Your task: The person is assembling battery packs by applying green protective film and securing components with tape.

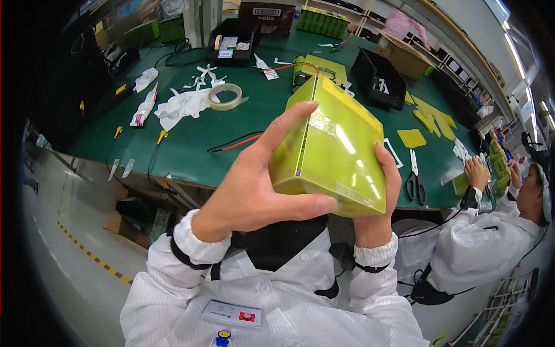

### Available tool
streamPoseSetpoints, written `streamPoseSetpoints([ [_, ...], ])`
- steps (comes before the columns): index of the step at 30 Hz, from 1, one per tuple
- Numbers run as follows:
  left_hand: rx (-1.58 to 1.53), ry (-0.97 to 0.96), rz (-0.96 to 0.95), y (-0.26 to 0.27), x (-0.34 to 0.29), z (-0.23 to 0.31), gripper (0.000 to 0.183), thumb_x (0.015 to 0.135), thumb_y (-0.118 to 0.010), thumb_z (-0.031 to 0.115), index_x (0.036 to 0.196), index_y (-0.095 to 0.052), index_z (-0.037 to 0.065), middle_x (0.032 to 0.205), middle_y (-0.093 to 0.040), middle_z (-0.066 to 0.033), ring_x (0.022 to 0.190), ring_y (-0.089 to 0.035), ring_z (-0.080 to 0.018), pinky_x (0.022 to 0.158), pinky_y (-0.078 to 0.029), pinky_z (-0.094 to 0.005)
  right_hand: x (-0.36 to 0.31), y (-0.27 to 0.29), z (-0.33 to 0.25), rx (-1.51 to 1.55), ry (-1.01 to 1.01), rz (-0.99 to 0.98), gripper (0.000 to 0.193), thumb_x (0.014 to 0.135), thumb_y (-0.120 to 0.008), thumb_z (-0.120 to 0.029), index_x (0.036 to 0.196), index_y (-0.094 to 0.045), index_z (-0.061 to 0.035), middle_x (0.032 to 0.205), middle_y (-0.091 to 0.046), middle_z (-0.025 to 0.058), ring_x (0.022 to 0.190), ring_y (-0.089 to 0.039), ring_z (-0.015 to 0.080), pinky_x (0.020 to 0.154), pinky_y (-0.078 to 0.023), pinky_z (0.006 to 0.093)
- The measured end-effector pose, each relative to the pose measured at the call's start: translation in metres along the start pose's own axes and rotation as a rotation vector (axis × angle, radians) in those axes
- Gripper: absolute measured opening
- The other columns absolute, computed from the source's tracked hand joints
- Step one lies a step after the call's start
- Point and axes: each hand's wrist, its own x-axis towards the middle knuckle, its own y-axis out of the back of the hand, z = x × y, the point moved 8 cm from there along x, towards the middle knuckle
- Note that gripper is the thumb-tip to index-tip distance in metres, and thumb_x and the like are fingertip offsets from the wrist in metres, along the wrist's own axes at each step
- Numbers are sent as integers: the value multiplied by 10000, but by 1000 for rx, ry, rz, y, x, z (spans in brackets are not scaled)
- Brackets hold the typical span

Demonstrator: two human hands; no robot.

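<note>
A boxy block wrapped in shiny yellow-green sheet (352, 147) is held up in front of me, over the near edge of the table. Clear tape crosses its seam and its lower edge. My left hand (254, 179) grips its left side, thumb along the bottom and index finger at the upper edge. Around its right side my right hand (386, 185) is wrapped, with the palm mostly hidden behind the block. Red and black wires (240, 142) stick out to the left, next to my left hand; their other end is hidden.
On the green table (191, 153) lie a tape roll (224, 96), white scraps (179, 107), a glue tube (144, 107), scissors (414, 182) and yellow sheets (433, 115). Black bins (378, 81) stand farther back. To the right, a co-worker in white (491, 237) works at the same table.
</note>
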Motion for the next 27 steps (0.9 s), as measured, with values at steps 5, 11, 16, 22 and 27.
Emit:
streamPoseSetpoints([
  [5, 47, -164, 119, 1, -7, -4, 916, 745, -846, 212, 1524, -375, 110, 1282, -543, -146, 1180, -565, -228, 1007, -466, -337, -8, 3, 3, -38, 7, 51, 454, 976, -516, -294, 1305, -526, 18, 1177, -652, 160, 1020, -675, 235, 880, -553, 344],
  [11, 231, -366, 192, 6, -11, -7, 888, 701, -775, 233, 1505, -424, 89, 1114, -603, -155, 980, -607, -225, 911, -489, -322, -13, -1, 4, -71, 28, 50, 467, 986, -498, -326, 1300, -528, 17, 1157, -654, 161, 1007, -676, 228, 855, -560, 337],
  [16, 193, -390, 214, 8, -12, -2, 850, 693, -736, 204, 1483, -455, 66, 1086, -608, -152, 962, -611, -214, 902, -491, -318, -16, -9, 2, -79, 48, 18, 490, 993, -484, -345, 1321, -514, 18, 1162, -650, 162, 994, -679, 235, 857, -559, 342],
  [22, -57, -207, 332, 13, -9, -8, 827, 717, -658, 149, 1496, -415, 17, 1273, -594, -135, 1103, -593, -185, 981, -453, -293, -16, -6, -13, -241, 79, -42, 460, 969, -529, -328, 1283, -551, 7, 1142, -662, 153, 1003, -672, 224, 854, -548, 319],
  [27, -182, -154, 431, 18, -8, -12, 867, 679, -581, 168, 1508, -386, 5, 1403, -530, -172, 1262, -538, -253, 1087, -381, -325, -14, -14, -19, -400, 106, 20, 479, 917, -616, -333, 1194, -589, 56, 1039, -676, 140, 902, -679, 183, 793, -540, 277],
])
